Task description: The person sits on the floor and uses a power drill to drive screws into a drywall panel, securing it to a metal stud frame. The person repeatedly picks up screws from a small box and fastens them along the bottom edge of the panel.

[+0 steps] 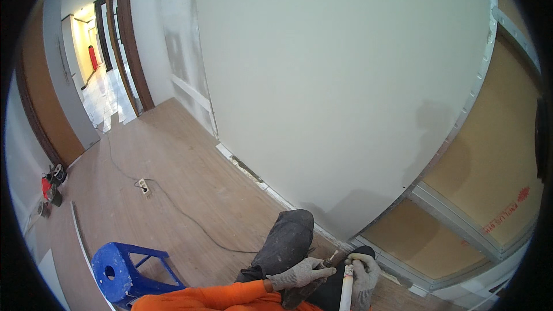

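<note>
My left hand (299, 275), in a grey knit glove, is closed around the front of a dark tool, which looks like a power drill (329, 261). A metal bit tip sticks out past the fingers, and most of the body is hidden by the hand and sleeve. Just to its right, my gloved right hand (365, 276) is closed with its fingers curled at the top of a slim white tube-like stick (347, 289). What kind of thing the stick is, I cannot make out. Both hands are low, over my bent legs in dark trousers (283, 242).
A large pale wallboard (334, 80) stands ahead, with metal framing (461, 222) and brown board to its right. On the wooden floor (173, 155) lie a cable and a white socket block (143, 186). A blue plastic stool (118, 270) is at left, red-and-black tools (52, 187) beyond it.
</note>
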`<state>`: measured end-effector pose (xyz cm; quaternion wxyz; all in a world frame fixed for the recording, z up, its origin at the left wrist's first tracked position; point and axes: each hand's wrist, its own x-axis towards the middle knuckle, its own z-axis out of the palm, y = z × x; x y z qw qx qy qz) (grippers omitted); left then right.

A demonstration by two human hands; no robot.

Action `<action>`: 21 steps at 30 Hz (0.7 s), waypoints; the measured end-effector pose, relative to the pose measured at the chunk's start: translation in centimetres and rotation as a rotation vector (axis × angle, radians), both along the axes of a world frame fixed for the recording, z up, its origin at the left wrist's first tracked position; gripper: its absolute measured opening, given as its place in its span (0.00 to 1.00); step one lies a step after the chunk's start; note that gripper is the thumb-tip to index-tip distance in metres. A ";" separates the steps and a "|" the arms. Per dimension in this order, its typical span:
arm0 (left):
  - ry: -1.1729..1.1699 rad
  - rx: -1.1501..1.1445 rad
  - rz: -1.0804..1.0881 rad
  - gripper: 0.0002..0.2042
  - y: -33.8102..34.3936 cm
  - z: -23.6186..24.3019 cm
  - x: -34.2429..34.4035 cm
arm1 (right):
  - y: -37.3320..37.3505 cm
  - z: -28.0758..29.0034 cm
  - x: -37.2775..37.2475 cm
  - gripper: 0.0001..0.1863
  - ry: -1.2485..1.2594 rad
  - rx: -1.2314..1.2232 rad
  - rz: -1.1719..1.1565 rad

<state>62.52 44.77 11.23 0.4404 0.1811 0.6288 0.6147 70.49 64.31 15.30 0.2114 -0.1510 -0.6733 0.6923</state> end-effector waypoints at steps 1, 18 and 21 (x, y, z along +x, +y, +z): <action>0.007 0.017 -0.005 0.23 0.2 -0.1 0.2 | -0.7 0.8 -0.5 0.08 -0.003 -0.067 0.061; 0.118 -0.051 -0.113 0.23 0.6 0.1 -0.3 | -0.3 1.5 -1.7 0.15 -0.083 0.028 0.216; 0.088 -0.090 -0.130 0.23 0.7 0.0 -0.4 | 0.6 2.2 -2.0 0.17 -0.144 0.153 0.296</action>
